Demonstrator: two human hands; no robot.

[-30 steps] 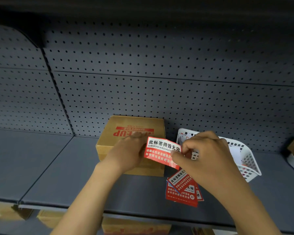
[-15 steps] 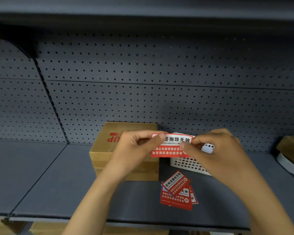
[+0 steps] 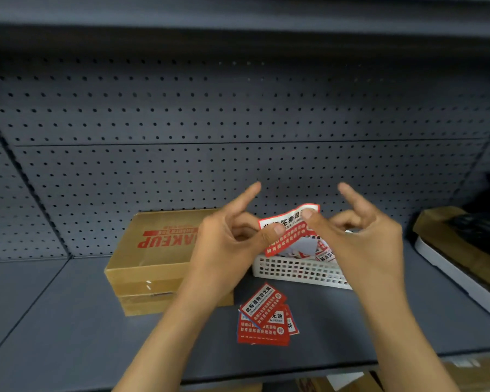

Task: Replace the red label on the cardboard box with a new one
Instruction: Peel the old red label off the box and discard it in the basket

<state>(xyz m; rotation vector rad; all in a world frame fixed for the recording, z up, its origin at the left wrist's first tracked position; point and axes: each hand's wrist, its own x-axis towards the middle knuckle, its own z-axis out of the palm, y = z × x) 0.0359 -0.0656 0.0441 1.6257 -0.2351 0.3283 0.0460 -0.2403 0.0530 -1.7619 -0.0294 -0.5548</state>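
Observation:
A brown cardboard box [image 3: 156, 250] with red print on its lid lies on the grey shelf [image 3: 68, 321]. Both hands hold one red label [image 3: 290, 232] with white Chinese text in the air, to the right of the box and above the white basket. My left hand [image 3: 227, 244] pinches its left end between thumb and fingers, index finger raised. My right hand [image 3: 359, 236] pinches its upper right end, index finger also raised. The label is bent and its lower part seems to curl away, showing white.
A white perforated basket [image 3: 297, 271] holding more labels stands right of the box. A small stack of red labels [image 3: 263, 318] lies on the shelf in front of it. A pegboard wall is behind. A flat tray with brown material [image 3: 461, 267] sits at the far right.
The label went from flat between both hands to bent and lifted higher. Both index fingers now stick up. The view has come closer to the shelf.

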